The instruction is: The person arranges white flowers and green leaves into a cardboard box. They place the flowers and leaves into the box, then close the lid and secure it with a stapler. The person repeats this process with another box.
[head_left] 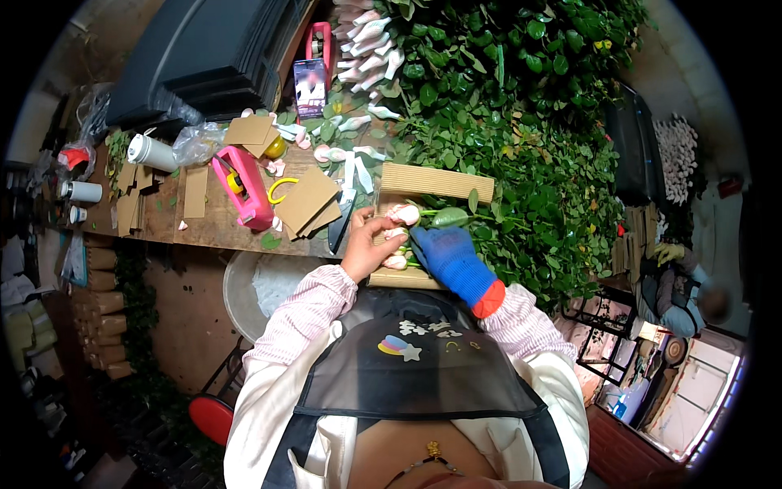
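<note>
My left hand [366,243] is bare, fingers curled onto pale pink rose heads [406,214] lying on corrugated cardboard [432,183]. The cardboard's upper flap stands above the flowers; its lower part [415,277] runs beneath them. My right hand [448,255], in a blue glove with a red cuff, has curled fingers at the green stems just right of the heads, its fingertips partly hidden. A large leaf [450,218] lies above that glove.
The wooden bench [179,228] holds pink tape dispensers [248,196], card pieces [309,200], white cups [151,150] and netted roses [366,53]. Leafy stems [521,122] pile up at right, black boards [204,65] at back left. A co-worker [684,297] is at far right.
</note>
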Available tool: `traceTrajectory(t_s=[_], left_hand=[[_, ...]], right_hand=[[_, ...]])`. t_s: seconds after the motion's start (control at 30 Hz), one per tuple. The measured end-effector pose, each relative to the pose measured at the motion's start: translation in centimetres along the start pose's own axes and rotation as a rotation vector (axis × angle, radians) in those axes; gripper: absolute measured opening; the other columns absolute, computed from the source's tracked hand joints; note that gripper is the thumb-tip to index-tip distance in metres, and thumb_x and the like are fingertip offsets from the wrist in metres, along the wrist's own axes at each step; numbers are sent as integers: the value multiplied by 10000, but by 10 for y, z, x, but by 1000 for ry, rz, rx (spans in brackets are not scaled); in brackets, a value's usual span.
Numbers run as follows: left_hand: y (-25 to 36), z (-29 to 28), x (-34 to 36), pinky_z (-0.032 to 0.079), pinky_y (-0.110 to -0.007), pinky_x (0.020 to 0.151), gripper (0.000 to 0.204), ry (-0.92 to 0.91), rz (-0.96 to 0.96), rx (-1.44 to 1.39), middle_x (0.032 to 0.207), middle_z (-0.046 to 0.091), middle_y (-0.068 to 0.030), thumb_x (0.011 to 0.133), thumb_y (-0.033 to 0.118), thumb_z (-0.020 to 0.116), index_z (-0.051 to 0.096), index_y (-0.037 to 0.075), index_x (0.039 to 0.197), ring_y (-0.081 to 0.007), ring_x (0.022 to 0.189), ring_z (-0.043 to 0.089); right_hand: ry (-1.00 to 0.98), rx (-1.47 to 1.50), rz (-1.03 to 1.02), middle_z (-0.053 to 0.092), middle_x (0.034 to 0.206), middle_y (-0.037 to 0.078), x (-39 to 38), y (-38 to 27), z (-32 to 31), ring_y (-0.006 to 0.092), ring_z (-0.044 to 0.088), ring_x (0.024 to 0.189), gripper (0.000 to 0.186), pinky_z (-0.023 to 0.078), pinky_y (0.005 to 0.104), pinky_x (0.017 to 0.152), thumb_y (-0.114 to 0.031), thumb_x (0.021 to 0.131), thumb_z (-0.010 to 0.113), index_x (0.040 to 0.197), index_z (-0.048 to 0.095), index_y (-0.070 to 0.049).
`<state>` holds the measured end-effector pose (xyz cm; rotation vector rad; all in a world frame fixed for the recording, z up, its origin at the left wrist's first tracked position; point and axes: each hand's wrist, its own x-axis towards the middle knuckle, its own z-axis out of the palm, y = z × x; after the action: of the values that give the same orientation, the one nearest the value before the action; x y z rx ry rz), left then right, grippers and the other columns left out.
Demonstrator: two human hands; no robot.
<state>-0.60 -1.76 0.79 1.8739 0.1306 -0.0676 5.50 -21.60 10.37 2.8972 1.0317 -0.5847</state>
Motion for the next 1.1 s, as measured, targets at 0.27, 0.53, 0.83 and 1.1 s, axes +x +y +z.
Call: traceTrajectory(t_s=[0.27,0.53,0.83,1.1], left_hand=[[-3,6,-1,430,-457,1091,397,95,99,50,1277,535,-209,763,245,915,734,74,1072,-384,1282,504],[-1,8,4,403,-436,1104,651,146,102,-4,1285,478,-205,755,286,921,602,33,1262,-361,1255,474],[-5,18,22,457,-413,1044,474,189,-19,-96,1274,533,-192,776,329,923,757,24,1097,-343,1237,534],[27,7,18,486,-333,989,375,87,-49,-313,1217,500,-128,829,178,884,736,23,1137,-233,1138,564]], right_hand=[[249,151,99,749,876,124,9,2,0,331,733,781,305,558,477,682,-330,980,591,1200,636,-124],[233,174,-16,733,891,119,26,20,10,348,726,815,221,555,497,691,-342,940,639,1004,649,-130],[315,404,-43,749,946,123,3,5,-22,378,729,829,201,563,501,731,-290,959,636,1065,692,-129],[386,183,-16,671,1285,109,0,4,-5,325,693,1020,435,541,458,853,-184,923,672,1355,639,-158]])
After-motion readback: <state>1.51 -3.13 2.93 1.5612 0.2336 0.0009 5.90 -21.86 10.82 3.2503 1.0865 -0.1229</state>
